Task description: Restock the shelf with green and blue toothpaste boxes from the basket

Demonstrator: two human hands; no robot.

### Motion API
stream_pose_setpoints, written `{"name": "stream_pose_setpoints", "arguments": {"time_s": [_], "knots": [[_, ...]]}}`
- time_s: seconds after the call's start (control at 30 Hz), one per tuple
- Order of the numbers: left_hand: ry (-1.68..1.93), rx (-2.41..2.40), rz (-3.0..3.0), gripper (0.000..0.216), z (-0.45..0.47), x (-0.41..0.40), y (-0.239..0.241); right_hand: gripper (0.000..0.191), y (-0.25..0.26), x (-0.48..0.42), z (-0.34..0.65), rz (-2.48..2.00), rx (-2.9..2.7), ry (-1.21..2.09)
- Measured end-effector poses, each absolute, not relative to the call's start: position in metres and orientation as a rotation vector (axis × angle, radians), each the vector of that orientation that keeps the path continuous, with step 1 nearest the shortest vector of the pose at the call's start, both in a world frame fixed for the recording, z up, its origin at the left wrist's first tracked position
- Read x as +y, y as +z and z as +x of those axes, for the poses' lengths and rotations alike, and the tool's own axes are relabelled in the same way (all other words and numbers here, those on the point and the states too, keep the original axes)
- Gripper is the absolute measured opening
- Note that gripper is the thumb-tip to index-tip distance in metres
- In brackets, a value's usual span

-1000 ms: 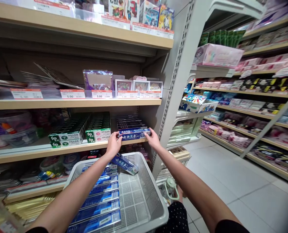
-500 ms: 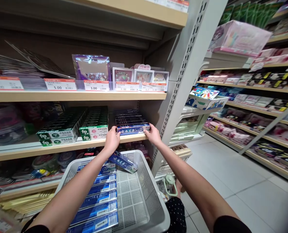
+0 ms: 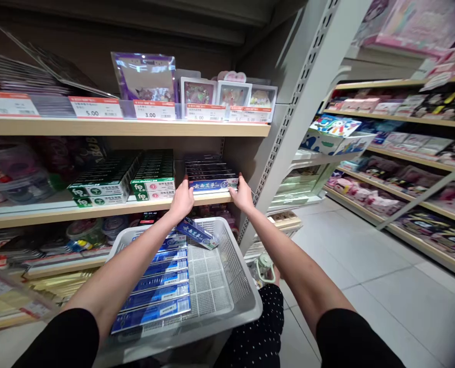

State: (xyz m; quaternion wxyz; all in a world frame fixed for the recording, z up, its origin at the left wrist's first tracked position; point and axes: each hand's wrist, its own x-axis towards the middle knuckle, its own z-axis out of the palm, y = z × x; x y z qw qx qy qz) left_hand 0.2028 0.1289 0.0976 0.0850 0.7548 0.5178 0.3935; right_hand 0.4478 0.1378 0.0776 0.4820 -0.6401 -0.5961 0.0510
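Observation:
My left hand point(image 3: 182, 199) and my right hand point(image 3: 242, 194) grip the two ends of a stack of blue toothpaste boxes point(image 3: 213, 183) at the front of the wooden shelf point(image 3: 104, 209). Both hands have fingers curled on the box ends. Below my arms a grey plastic basket point(image 3: 239, 299) holds a row of several blue toothpaste boxes point(image 3: 156, 286), and one loose blue box point(image 3: 196, 233) lies tilted at its far end.
Green and white toothpaste boxes point(image 3: 108, 184) fill the shelf to the left. The shelf above carries price tags point(image 3: 153, 109) and small packaged items. A grey upright post point(image 3: 288, 133) stands right of the shelf. A tiled aisle point(image 3: 365, 276) and further shelves point(image 3: 411, 153) lie to the right.
The view has tilted downward and closer. Both hands stay on the ends of the blue box stack, which sits a little further back on the shelf.

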Motion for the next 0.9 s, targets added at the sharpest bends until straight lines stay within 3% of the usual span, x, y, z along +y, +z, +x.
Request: {"name": "stream_pose_setpoints", "arguments": {"time_s": [0.2,0.4,0.57,0.7,0.8,0.9], "knots": [[1.147,1.174,2.479,0.042,0.126,0.066,0.089,0.048,0.06,0.08,0.417,-1.296,-1.341,0.005],[0.53,1.602,2.367,0.034,0.031,0.023,0.041,0.026,0.019,0.022,0.352,-1.248,-1.636,0.642],[0.161,1.749,2.315,0.038,0.003,0.003,0.003,0.021,-0.014,0.017,0.317,-1.591,-1.814,1.127],[0.184,1.816,2.308,0.047,0.006,0.001,0.002,0.021,-0.021,0.025,0.301,-1.783,-1.898,1.1],[0.281,1.833,2.449,0.058,0.013,0.012,0.008,0.032,-0.022,0.032,0.288,-1.759,-1.889,1.079],[0.182,1.763,2.567,0.055,0.023,0.029,0.011,0.043,-0.026,0.034,0.278,-1.693,-1.858,1.092]]}}
